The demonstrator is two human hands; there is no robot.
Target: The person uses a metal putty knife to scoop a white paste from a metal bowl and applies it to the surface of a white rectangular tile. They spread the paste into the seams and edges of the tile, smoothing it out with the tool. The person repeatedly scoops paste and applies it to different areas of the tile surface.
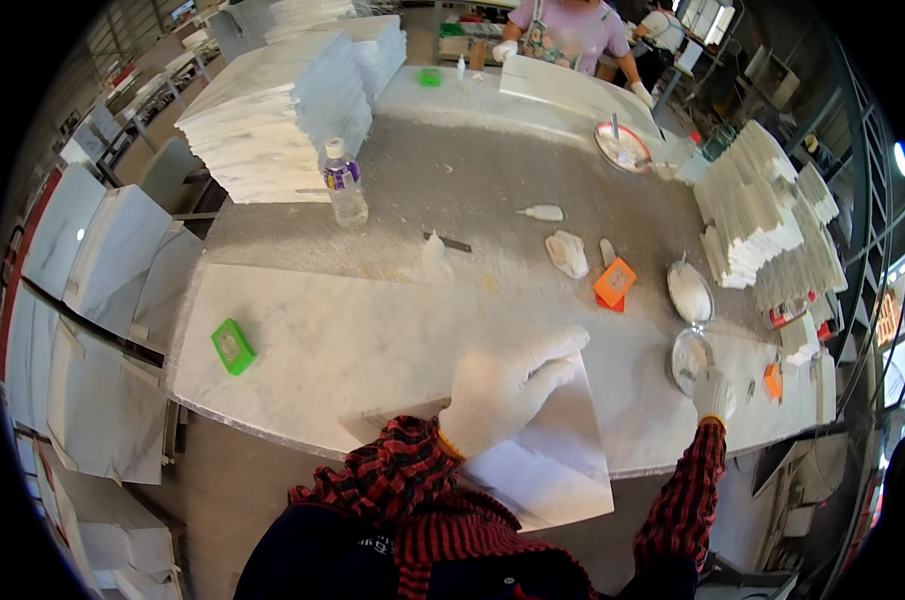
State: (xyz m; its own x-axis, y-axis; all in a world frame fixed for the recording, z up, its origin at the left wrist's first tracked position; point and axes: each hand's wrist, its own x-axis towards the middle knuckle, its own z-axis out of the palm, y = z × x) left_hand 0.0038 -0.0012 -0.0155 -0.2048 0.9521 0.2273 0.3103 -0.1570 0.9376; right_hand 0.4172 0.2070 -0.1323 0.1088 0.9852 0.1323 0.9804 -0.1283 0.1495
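Grey worktable laden from side to side

Its dusty surface is flanked by a tall stack of slabs at left and a jagged slab pile at right. The near edge is covered by a pale slab. Between these are set a purple-labelled clear bottle, a toppled white squeeze bottle and a crumpled white lump.

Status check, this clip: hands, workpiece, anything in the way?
Left white-gloved hand on white, straight-edged stone panel. Right white-gloved hand at nearer round metal bowl, grip hidden. Orange rectangular block beyond left hand, apart from panel.
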